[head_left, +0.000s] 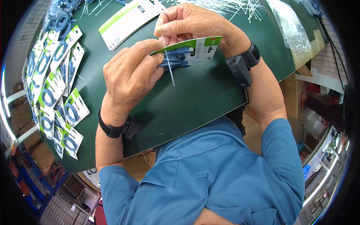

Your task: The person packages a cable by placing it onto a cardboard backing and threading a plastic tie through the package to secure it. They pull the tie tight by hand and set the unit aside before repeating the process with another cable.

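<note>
My left hand [129, 71] is closed on a green and white backing card [204, 50], gripping it at its left end. A bundled blue cable [179, 59] lies against the card's near face, under my left fingers. Across the bundle runs a thin white cable tie [170, 69], one end of it hanging free below the card. Behind the card's upper edge, my right hand [198, 24] pinches the tie's other end between thumb and fingers. The card hides part of the right fingers.
At the left, several carded blue cables [48, 97] lie overlapping on the green table [180, 108]. More coiled blue cables [63, 23] are at the far left. Blank-looking cards [127, 24] lie beyond my hands. Loose white cable ties [243, 7] and a clear bag of ties [294, 32] are at the far right.
</note>
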A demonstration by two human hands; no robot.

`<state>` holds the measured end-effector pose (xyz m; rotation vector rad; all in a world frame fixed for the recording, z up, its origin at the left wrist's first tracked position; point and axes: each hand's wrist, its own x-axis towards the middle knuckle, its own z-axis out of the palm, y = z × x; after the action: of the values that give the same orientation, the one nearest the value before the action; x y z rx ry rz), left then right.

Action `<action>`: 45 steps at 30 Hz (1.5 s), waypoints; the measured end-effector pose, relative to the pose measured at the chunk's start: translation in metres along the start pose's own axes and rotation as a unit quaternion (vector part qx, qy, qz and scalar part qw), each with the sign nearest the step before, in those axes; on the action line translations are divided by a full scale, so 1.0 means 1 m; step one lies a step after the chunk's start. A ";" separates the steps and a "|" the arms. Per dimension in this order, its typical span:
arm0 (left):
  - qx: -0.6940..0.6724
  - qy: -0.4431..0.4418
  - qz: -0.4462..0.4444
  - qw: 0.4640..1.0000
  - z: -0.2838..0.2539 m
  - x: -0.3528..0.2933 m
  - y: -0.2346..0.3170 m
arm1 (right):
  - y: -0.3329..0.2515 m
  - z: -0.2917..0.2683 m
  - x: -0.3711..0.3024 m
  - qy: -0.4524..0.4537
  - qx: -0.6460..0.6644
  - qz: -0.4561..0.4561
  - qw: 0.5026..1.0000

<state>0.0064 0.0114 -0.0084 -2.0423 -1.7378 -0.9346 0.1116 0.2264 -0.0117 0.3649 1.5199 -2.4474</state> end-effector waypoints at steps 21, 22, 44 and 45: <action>-0.158 0.048 -0.118 0.979 0.008 -0.001 -0.002 | -0.003 0.005 -0.001 -0.007 -0.148 0.003 0.989; -0.177 0.041 -0.137 0.974 0.008 -0.003 -0.003 | -0.001 0.003 0.000 0.018 -0.104 0.007 0.994; -0.272 0.044 -0.346 0.897 0.012 -0.017 -0.017 | 0.014 0.035 0.002 0.100 -0.615 -0.404 0.669; -0.273 0.039 -0.346 0.897 0.012 -0.017 -0.017 | 0.015 0.035 0.003 0.103 -0.613 -0.407 0.669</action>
<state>-0.0070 0.0097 -0.0313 -1.5889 -2.4132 -1.8654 0.1107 0.1882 -0.0100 -0.4278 3.4467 -1.0321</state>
